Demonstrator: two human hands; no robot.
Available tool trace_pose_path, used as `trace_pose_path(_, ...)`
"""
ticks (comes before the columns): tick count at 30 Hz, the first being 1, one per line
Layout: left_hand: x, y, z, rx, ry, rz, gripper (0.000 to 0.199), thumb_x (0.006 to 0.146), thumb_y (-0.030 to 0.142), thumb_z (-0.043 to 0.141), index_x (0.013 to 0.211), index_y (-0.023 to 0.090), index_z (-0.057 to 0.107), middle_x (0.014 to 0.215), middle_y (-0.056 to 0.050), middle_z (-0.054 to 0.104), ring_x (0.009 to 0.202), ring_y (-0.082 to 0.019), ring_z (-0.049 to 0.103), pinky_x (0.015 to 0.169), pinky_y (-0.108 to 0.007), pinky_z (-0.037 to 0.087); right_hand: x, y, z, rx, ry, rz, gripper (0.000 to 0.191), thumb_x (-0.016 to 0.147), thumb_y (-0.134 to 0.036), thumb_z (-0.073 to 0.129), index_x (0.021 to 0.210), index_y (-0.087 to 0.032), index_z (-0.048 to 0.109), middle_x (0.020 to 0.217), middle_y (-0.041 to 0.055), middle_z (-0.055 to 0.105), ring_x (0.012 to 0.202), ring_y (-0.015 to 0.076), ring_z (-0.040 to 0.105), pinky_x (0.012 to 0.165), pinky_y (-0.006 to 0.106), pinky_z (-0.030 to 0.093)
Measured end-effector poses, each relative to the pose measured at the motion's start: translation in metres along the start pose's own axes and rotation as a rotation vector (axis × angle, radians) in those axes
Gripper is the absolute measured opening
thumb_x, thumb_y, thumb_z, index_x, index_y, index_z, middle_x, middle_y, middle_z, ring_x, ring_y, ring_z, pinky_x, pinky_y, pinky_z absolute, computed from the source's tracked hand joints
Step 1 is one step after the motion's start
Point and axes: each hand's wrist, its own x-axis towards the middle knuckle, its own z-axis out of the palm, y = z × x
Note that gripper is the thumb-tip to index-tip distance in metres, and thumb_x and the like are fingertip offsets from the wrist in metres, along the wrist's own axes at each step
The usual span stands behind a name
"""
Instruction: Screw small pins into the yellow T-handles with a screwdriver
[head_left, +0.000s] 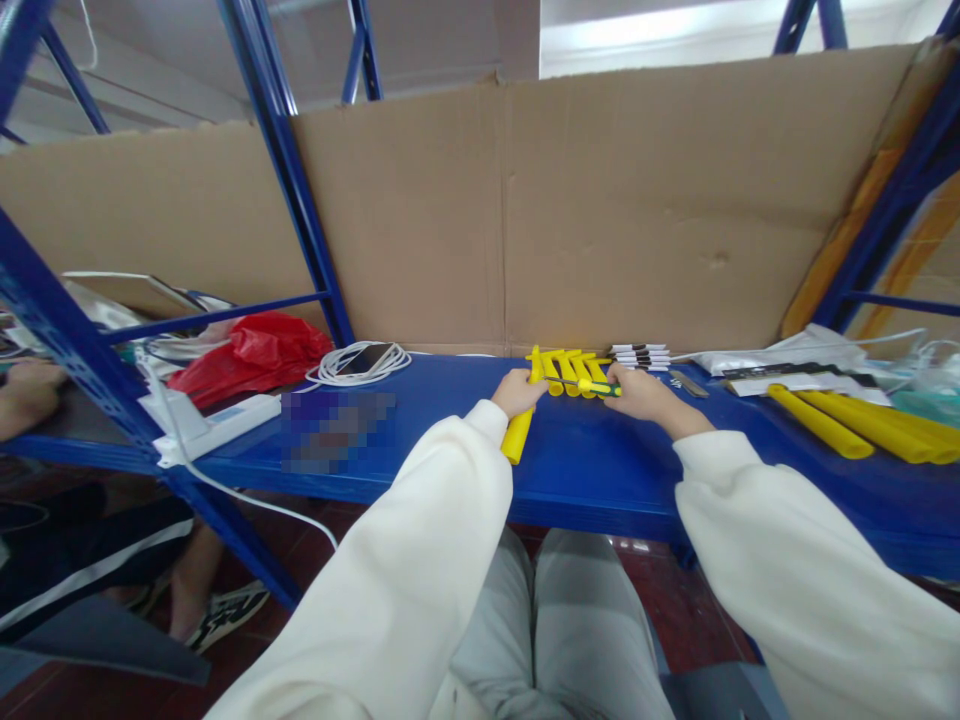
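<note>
- The left hand (514,392) has its fingers closed around a bright yellow tubular piece with a crosswise far end (517,440); the fingers wrap its middle, the far end sticking out beyond them and the round near end slanting out below them, toward the near edge of the table.
- The right hand (637,393) has its fingers curled on the right end of a screwdriver with a yellow and green handle and a thin metal shaft (598,387); most of the handle shows to the left of the fingers; the shaft points left at the yellow piece, just beside the left fingers; whether the tip touches it, I cannot tell.
- Between the hands, on the far side of the screwdriver, several similar yellow pieces (573,366) lie side by side in a row on the blue table (450,410); the screwdriver partly crosses in front of them.
- Just beyond the right hand lies a stack of black and white strips (640,357); a small flat greyish piece (688,384) lies to its right.
- Farther right, several long yellow tubes (821,425) lie on the table, near ends toward the person; a clear and white plastic bag (787,350) lies beyond them.
- To the left, well apart from the hands, are a coiled white cable (330,368), a white power strip (236,425) and a crumpled red plastic bag (259,350).
</note>
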Motion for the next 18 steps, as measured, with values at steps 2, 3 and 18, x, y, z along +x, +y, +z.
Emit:
trace_pose_path(2, 0.0002, -0.0003, 0.0002, -0.009, -0.006, 0.004, 0.014, 0.087, 0.014, 0.060, 0.075, 0.011, 0.067, 0.045, 0.005, 0.052, 0.046, -0.012, 0.053, 0.055, -0.021, 0.044, -0.0004, 0.0000, 0.0006, -0.004, -0.023, 0.013, 0.030, 0.078, -0.021, 0.066, 0.108, -0.016, 0.064, 0.099, 0.0135, 0.075, 0.083, 0.0243, 0.069, 0.065, 0.026, 0.042)
trace_pose_path(3, 0.0004, -0.0006, 0.0002, -0.015, -0.009, 0.007, 0.015, 0.087, 0.014, 0.060, 0.074, 0.012, 0.067, 0.044, 0.005, 0.051, 0.046, -0.012, 0.053, 0.054, -0.021, 0.043, -0.0006, -0.0003, 0.0006, 0.000, -0.031, 0.017, 0.031, 0.079, -0.021, 0.065, 0.109, -0.015, 0.064, 0.101, 0.0140, 0.075, 0.084, 0.0246, 0.070, 0.066, 0.026, 0.043)
trace_pose_path(18, 0.0019, -0.0026, 0.0008, -0.026, -0.011, 0.032, 0.021, 0.087, 0.014, 0.060, 0.066, 0.014, 0.062, 0.042, 0.005, 0.049, 0.047, -0.013, 0.055, 0.054, -0.021, 0.043, -0.0010, -0.0005, -0.0002, 0.012, -0.023, 0.018, 0.031, 0.078, -0.021, 0.065, 0.108, -0.016, 0.064, 0.099, 0.0128, 0.076, 0.083, 0.0238, 0.069, 0.066, 0.026, 0.043)
